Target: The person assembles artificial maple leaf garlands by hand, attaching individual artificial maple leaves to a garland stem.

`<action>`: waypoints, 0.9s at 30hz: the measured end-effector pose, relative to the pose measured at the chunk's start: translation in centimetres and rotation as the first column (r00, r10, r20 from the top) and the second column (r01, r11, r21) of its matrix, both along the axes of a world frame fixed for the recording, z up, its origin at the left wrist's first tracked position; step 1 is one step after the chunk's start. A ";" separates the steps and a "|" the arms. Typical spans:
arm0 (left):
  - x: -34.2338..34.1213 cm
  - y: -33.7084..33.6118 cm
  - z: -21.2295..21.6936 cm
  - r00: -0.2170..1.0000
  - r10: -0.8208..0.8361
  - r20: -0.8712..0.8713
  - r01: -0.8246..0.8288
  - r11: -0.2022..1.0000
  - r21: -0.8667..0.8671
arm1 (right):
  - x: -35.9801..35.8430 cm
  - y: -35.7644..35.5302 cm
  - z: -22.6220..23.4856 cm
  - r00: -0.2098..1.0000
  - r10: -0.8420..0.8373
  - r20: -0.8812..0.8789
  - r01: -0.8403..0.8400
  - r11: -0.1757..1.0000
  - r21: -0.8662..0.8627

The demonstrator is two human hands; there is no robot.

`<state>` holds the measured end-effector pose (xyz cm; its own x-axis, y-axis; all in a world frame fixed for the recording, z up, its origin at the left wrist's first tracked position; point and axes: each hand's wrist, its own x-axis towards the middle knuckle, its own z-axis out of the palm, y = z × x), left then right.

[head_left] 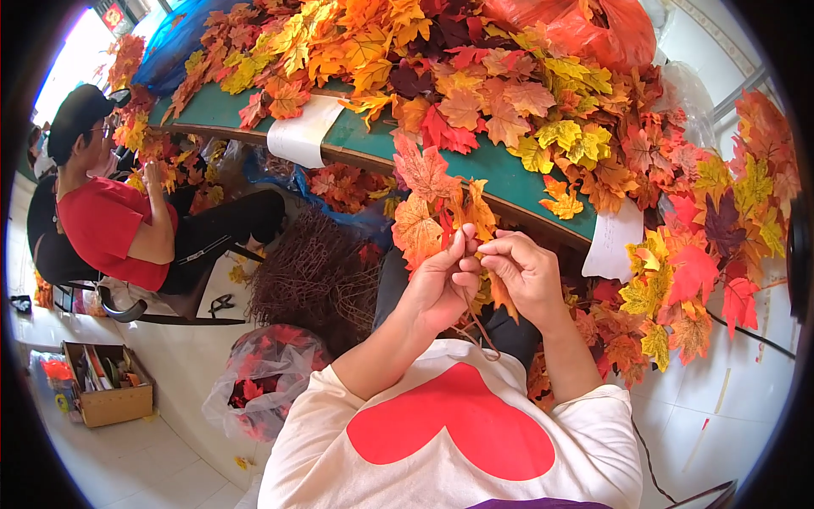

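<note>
My left hand (443, 278) is closed round the thin brown stem (480, 327) of an artificial maple-leaf spray. Its orange leaves (420, 227) fan out above my fingers, and the stem's lower end curls down in front of my shirt. Close beside it, my right hand (524, 270) has thumb and forefinger pinched together by the spray. Whatever sits between those fingertips is too small to make out. A narrow orange leaf (500, 297) hangs just below them. Both hands are in front of the near edge of a green-topped table (543, 199).
Heaped artificial leaves (475, 85) cover much of the table, with a red plastic bag (585, 34) behind. Bundled brown stems (309, 271) and a clear bag of red leaves (263, 373) lie lower left. A co-worker in a red shirt (110, 225) sits at left. A cardboard box (119, 405) holds tools.
</note>
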<state>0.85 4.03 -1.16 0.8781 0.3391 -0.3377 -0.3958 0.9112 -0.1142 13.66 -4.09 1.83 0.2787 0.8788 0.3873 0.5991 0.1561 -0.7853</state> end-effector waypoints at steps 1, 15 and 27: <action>0.0 -0.1 0.1 1.000 0.001 0.000 -0.001 1.000 -0.005 | -0.3 -0.2 0.7 0.994 -0.010 -0.108 0.002 0.998 -0.069; 0.5 -1.7 1.0 0.991 -0.078 -0.111 0.093 0.986 0.137 | -1.0 -1.5 -0.1 0.964 -0.125 -0.235 0.121 0.992 -0.030; 0.5 -1.7 0.6 0.994 -0.088 -0.070 0.096 0.988 0.120 | -1.1 -1.7 -0.1 0.958 -0.145 -0.247 0.142 0.989 -0.032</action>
<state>1.35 2.32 -0.54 0.8850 0.3004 -0.3556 -0.3128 0.9495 0.0237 12.52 -5.79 1.76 0.4880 0.8274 0.2779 0.4008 0.0704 -0.9134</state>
